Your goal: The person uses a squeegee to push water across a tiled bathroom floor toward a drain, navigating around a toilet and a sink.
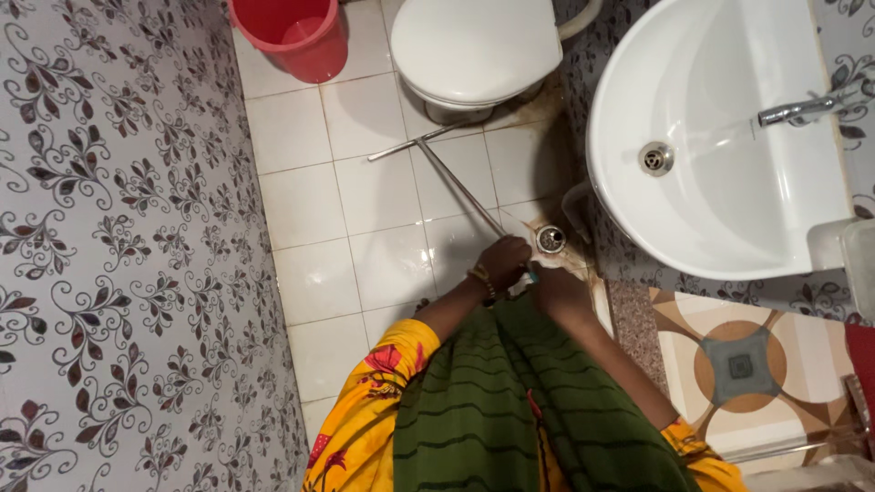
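Note:
My left hand (504, 261), with a bangle at the wrist, is closed around the near end of a long thin metal handle (460, 187). That handle runs across the white floor tiles to a T-shaped cross-piece (410, 144) by the toilet base. My right hand (558, 290) sits just beside the left one, low over the floor; it looks closed on the same handle end, though the grip is partly hidden. A small teal bit shows between the hands. A round metal floor drain (550, 239) lies right beyond my fingers.
A white toilet (474, 46) stands at the top, with a red bucket (293, 36) to its left. A white wash basin (720, 219) with a chrome tap (797, 111) overhangs the right. A floral tiled wall (118, 246) fills the left side.

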